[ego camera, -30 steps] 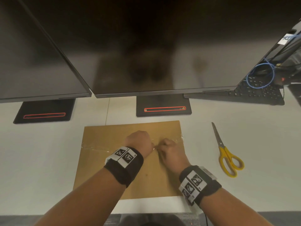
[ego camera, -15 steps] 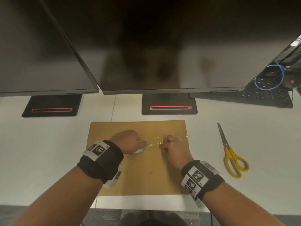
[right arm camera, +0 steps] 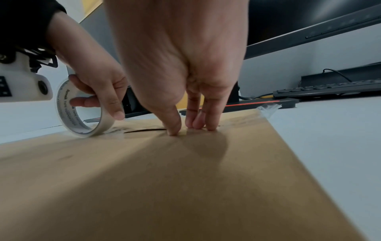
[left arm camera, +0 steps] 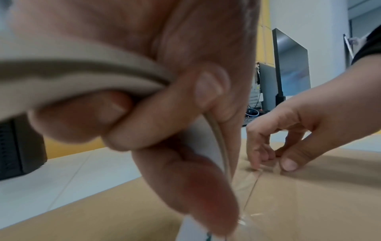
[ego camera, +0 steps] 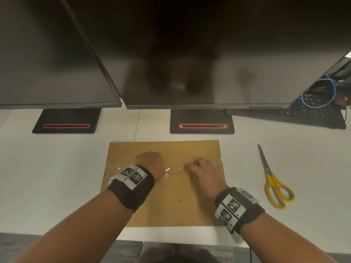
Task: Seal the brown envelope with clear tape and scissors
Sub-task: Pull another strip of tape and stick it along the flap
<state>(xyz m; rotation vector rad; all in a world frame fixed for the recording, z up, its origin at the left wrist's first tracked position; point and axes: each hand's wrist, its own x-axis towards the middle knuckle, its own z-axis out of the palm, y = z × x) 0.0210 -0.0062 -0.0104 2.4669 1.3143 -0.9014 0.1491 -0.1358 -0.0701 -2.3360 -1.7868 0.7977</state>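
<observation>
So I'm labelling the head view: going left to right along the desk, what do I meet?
Left hand → right hand → scissors, with both hands on the envelope.

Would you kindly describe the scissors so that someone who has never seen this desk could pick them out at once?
Start at the brown envelope lying flat on the white desk below the two dark monitors. To its right, apart from it and from both hands, lie the scissors, blades pointing away toward the keyboard. Their bright yellow handles set them apart from everything around them.
</observation>
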